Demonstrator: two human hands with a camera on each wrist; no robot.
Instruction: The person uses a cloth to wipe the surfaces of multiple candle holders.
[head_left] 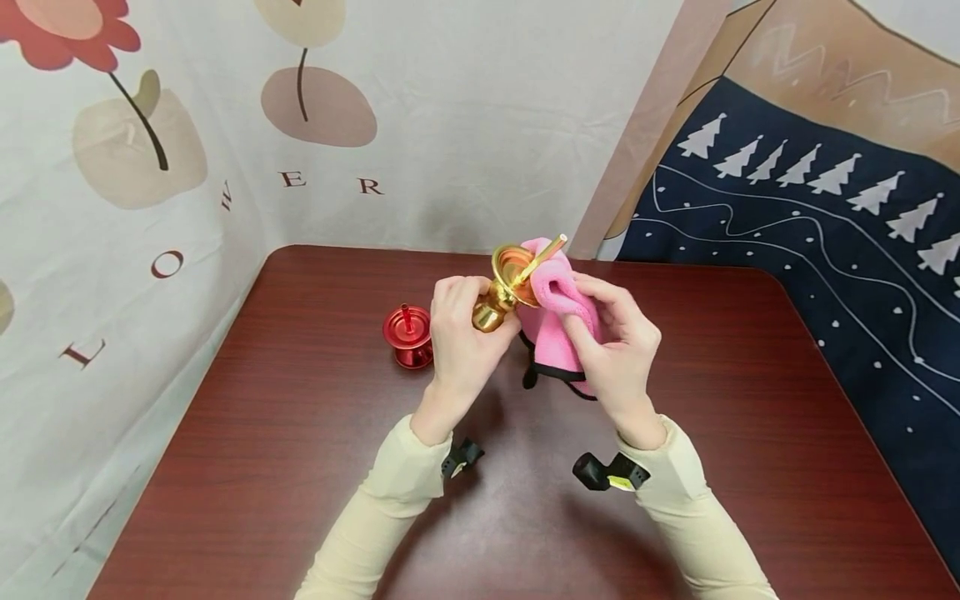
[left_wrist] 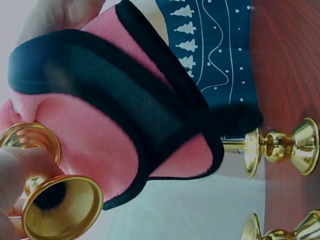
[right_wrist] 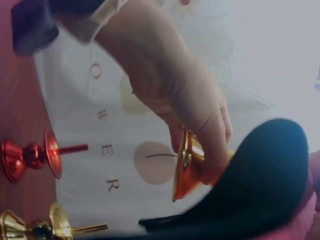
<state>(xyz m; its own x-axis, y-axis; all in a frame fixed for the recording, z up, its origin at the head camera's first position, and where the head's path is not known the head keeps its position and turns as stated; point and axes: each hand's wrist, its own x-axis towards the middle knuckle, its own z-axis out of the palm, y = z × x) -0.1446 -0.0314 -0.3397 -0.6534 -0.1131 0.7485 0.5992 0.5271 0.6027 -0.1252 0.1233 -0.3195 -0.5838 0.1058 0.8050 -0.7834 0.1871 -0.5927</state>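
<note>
My left hand [head_left: 465, 337] grips a shiny gold candlestick [head_left: 489, 313] by its base, holding it tilted above the table. Its dish and thin tube point up and to the right. A pink cloth [head_left: 557, 346] with black edging is pinched between the thumb and fingers of my right hand [head_left: 621, 346]; it lies against the dish and tube. In the left wrist view, the candlestick's hollow foot [left_wrist: 62, 210] faces the camera, and the cloth [left_wrist: 85, 145] hangs beside it. Black edging [right_wrist: 250, 185] covers much of the right wrist view.
A red candlestick [head_left: 409, 335] stands upright on the brown table [head_left: 315, 433], left of my left hand. More gold candlesticks [left_wrist: 292, 145] stand on the table in the wrist views, hidden behind my hands in the head view. Printed fabric [head_left: 487, 125] hangs behind the table.
</note>
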